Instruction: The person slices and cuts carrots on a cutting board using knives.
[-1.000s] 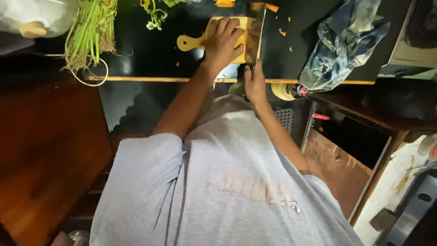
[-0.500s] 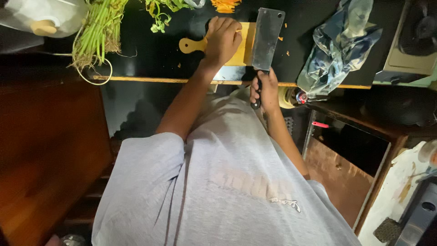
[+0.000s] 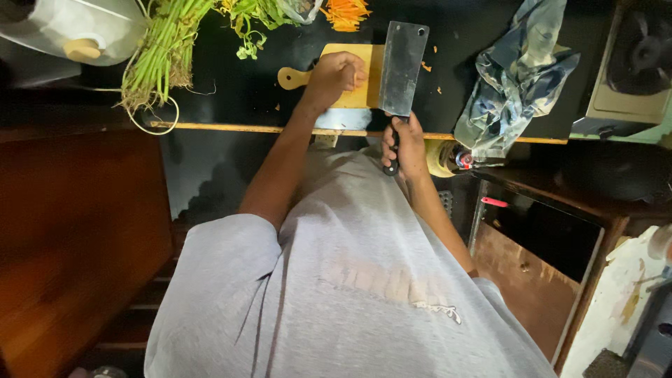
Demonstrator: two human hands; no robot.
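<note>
In the head view, the right hand (image 3: 404, 143) grips the dark handle of a broad, flat steel cleaver (image 3: 402, 68), its blade lying over the wooden cutting board (image 3: 350, 73). The left hand (image 3: 334, 75) rests fisted on that pale board, beside shredded carrot (image 3: 344, 12) and stringy green stalks (image 3: 162, 59).

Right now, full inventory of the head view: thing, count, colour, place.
rectangular steel cleaver with black handle: 1, grey, flat over board's right edge
wooden cutting board with handle: 1, yellow, black counter centre
shredded carrot pile: 1, orange, top centre
bunch of leafy green stalks: 1, green, top left
crumpled plastic bag: 1, blue-grey, counter right
white plastic jug: 1, top left corner
black counter: 1, across top
wooden cabinet: 1, brown, lower right
left hand: fist on board
right hand: grips cleaver handle
</note>
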